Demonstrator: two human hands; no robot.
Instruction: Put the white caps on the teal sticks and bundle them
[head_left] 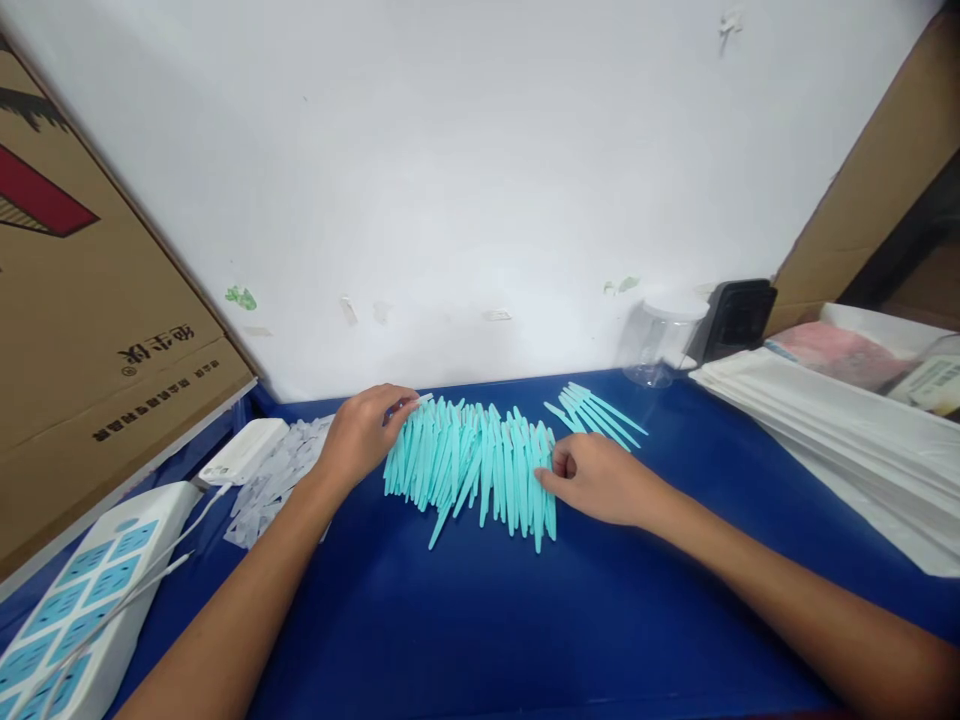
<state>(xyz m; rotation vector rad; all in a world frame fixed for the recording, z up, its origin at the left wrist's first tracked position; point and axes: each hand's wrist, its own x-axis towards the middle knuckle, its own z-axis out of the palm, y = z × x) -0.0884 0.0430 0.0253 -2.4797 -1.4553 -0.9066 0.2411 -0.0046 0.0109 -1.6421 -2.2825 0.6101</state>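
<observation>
A long row of turquoise eyebrow razors (471, 460) lies side by side on the blue table, handles pointing towards me. At the row's left end, my left hand (367, 430) is closed in a pinch on a small whitish plastic cover (425, 398). My right hand (600, 475) is at the right end, thumb and fingers closed around the outermost razor; the grip is partly hidden. Behind that hand, several more turquoise razors (604, 410) lie fanned out. Left of my left hand is a heap of translucent plastic covers (281, 475), partly behind my forearm.
A white power strip (135, 540) with cables and a white box (246, 450) are at the left, beside a large cardboard box (97, 300). At the back right stand a clear lidded jar (660, 340) and a black object (739, 318). Stacked white sheets (825, 430) lie at right.
</observation>
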